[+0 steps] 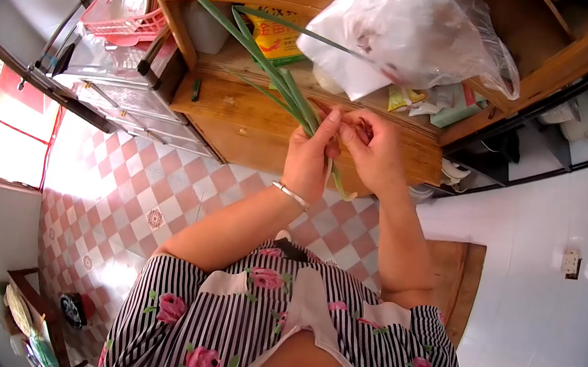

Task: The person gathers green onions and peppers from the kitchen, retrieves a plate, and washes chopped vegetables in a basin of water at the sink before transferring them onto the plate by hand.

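Observation:
Long green scallions [279, 79] slant up and left from my left hand [308, 159], whose fingers are wrapped round their lower stalks. Close beside it, my right hand [372, 152] pinches with thumb and fingers at the base end of the bunch. Something small and reddish-brown shows at its fingers, too small to name. A loose green strip dangles below, between the two wrists. Both hands are held up in front of the wooden cabinet's ledge [259, 114].
A white plastic bag [407, 37] hangs over the cabinet, with a yellow packet [274, 36] to its left. At the left, a rack bears a red basket [126, 25]. A dark shelf unit [513, 144] stands right. The floor is checkered tile [157, 186].

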A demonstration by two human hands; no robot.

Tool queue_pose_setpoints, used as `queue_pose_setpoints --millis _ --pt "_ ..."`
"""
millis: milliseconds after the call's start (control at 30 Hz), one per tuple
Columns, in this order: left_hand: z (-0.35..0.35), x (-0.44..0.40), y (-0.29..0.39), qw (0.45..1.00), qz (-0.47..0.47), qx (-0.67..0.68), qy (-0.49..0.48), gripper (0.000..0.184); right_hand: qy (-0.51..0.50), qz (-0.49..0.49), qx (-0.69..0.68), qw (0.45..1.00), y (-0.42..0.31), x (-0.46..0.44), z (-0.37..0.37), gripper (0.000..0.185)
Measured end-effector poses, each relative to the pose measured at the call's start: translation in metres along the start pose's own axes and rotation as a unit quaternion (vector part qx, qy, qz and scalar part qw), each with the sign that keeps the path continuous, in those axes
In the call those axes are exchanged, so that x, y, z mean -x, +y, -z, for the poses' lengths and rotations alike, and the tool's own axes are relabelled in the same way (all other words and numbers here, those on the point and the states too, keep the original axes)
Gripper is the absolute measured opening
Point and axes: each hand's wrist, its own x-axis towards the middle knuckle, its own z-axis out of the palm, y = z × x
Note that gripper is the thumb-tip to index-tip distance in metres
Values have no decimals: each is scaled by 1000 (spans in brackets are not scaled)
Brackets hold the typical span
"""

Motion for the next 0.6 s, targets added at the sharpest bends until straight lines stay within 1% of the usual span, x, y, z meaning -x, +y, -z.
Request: queue_pose_setpoints --millis 33,67,133,200,267,300,367,433,533,567,600 --pt "11 2 0 1000 0 -5 9 18 -6 -3 45 999 1 3 -6 13" --pt "18 2 0 1000 3 -9 11 16 46 -2 9 999 1 4 -6 14" --pt "20 6 11 999 4 4 49 12 151 4 -63 987 1 4 3 16" --pt "27 9 20 997 -8 26 66 13 232 -50 -187 953 -1 -1 40 21" --pt "29 17 36 998 -23 10 63 12 354 -23 -185 916 7 -14 68 26" --pt "30 20 45 998 -28 5 64 12 386 2 -162 908 0 -18 77 34" --pt "36 21 62 997 -37 -10 66 12 453 161 -193 855 -2 -40 87 38" --pt "49 24 78 996 -39 -28 76 13 471 240 -162 833 -13 -49 97 38" --pt "65 30 99 993 -84 -39 73 14 431 242 -42 868 -41 -52 111 33" --pt "70 32 105 992 -91 -44 70 14 422 226 17 878 -43 -55 120 20" --pt "74 34 112 992 -100 -48 67 15 391 249 62 884 -54 -57 119 16"
